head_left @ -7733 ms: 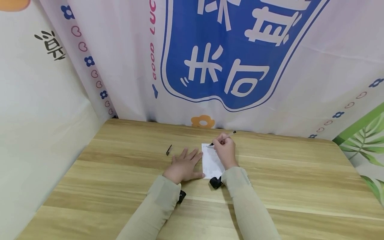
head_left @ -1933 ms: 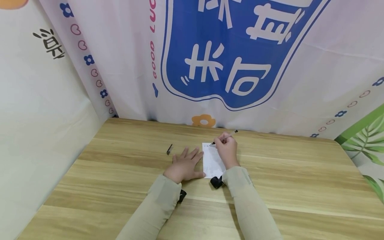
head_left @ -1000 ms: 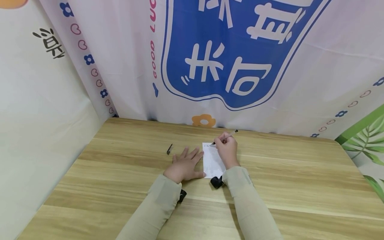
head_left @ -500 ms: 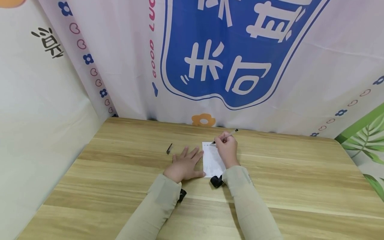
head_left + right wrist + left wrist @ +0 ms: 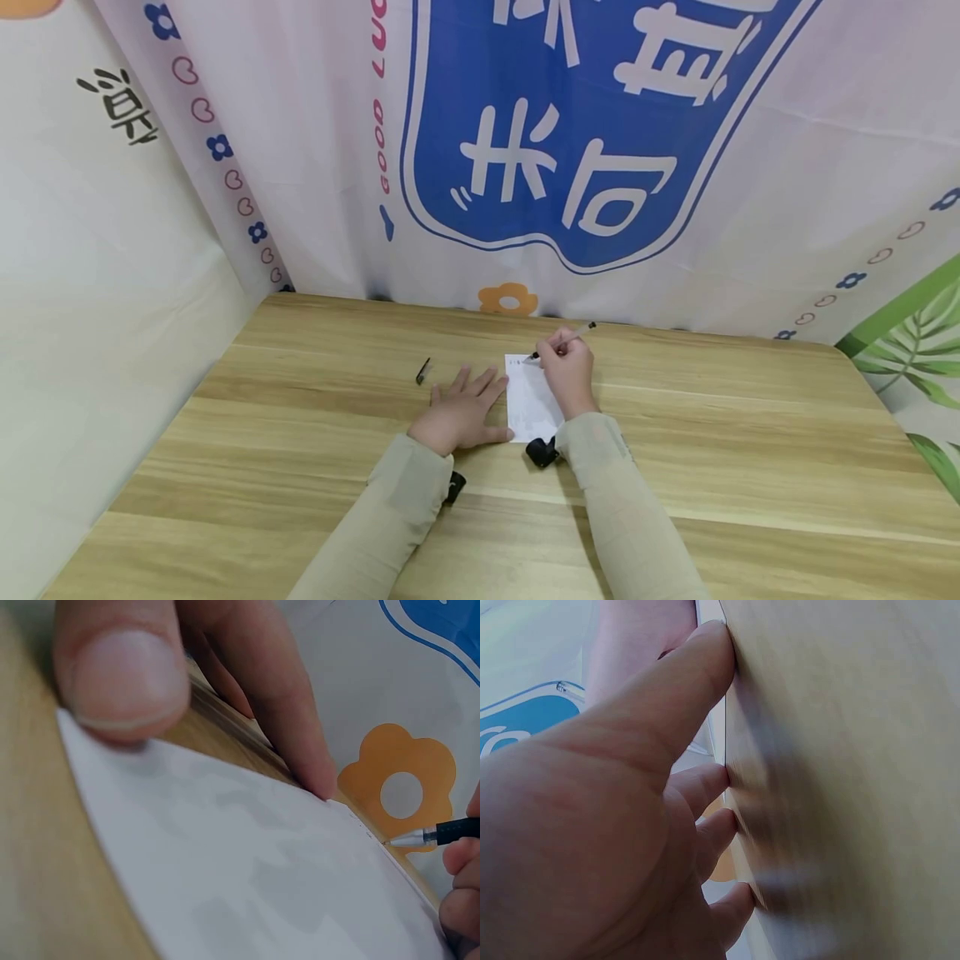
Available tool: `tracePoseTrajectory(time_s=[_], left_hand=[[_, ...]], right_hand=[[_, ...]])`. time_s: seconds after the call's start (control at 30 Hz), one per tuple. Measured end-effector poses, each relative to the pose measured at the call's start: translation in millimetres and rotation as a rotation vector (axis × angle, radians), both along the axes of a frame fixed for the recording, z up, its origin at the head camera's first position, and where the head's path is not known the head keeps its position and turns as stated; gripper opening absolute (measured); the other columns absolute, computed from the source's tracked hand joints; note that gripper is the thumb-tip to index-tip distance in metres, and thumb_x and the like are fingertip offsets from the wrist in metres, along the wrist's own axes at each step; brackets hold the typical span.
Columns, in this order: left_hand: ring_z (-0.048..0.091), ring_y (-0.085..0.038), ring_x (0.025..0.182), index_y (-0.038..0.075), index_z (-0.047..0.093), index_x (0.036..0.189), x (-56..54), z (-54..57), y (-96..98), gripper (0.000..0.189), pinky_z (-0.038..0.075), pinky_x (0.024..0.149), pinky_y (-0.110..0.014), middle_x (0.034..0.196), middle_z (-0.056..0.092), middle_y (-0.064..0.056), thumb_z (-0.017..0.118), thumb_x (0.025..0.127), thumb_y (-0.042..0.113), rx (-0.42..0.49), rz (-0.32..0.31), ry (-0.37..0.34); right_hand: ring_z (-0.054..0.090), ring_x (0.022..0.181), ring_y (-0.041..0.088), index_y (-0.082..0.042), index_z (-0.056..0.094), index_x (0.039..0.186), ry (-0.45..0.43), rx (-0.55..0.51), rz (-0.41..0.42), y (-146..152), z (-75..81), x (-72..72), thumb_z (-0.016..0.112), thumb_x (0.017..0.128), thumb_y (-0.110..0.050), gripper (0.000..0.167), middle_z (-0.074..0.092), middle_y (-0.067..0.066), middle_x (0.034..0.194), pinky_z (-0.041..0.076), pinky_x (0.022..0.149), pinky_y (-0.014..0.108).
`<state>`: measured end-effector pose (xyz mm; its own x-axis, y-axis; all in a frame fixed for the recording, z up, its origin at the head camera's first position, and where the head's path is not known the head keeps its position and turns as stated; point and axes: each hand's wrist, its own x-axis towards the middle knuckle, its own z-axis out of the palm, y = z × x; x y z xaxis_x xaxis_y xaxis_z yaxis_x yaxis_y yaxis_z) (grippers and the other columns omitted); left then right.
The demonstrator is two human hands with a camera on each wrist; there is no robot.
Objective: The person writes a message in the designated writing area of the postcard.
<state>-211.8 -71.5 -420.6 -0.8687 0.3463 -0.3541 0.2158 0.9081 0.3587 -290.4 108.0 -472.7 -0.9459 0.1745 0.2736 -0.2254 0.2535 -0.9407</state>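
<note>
A small white sheet of paper (image 5: 531,404) lies on the wooden table, with a short row of dark marks along its top edge. My right hand (image 5: 567,372) pinches a clear-barrelled pen (image 5: 579,332) with a black grip; in the right wrist view the pen's metal tip (image 5: 409,838) meets the paper near that row. My left hand (image 5: 463,413) is spread flat on the table, its thumb and a fingertip on the paper's left edge. In the left wrist view its extended thumb (image 5: 697,667) and fingertips press down. A black pen cap (image 5: 423,372) lies beyond the left hand.
The wooden table (image 5: 750,450) reaches back to a printed cloth backdrop (image 5: 330,167) with a blue sign and an orange flower. A black wrist camera (image 5: 542,452) sits by the right cuff, close to the paper's lower edge; another black device (image 5: 454,487) shows at the left cuff.
Since the earliest frame, the pen tip has shifted slightly right along the top of the paper, and more marks show there. The left hand and pen cap have stayed in place.
</note>
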Motion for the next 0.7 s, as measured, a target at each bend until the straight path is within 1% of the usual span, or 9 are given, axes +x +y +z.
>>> tracePoseTrajectory(time_s=[0.4,0.7], left_hand=[[-0.001,-0.037,0.155,0.023,0.023,0.163,0.2,-0.9,0.2,0.084,0.007,0.113,-0.075,0.17,0.011,0.001,0.063,0.096,0.054,-0.002,-0.001,0.004],[-0.001,-0.037,0.155,0.024,0.023,0.163,0.7,1.1,0.3,0.084,0.007,0.114,-0.075,0.17,0.01,0.001,0.063,0.096,0.054,-0.007,0.001,0.004]], right_hand=[[0.051,0.059,0.016,-0.005,0.058,0.074,-0.026,0.001,0.021,-0.5,0.4,0.9,0.062,0.088,-0.004,0.015,0.057,0.004,0.064,0.039,0.051,0.022],[0.05,0.058,0.015,-0.005,0.058,0.074,-0.03,0.005,0.026,-0.5,1.4,0.4,0.062,0.088,-0.004,0.015,0.056,0.003,0.064,0.039,0.05,0.021]])
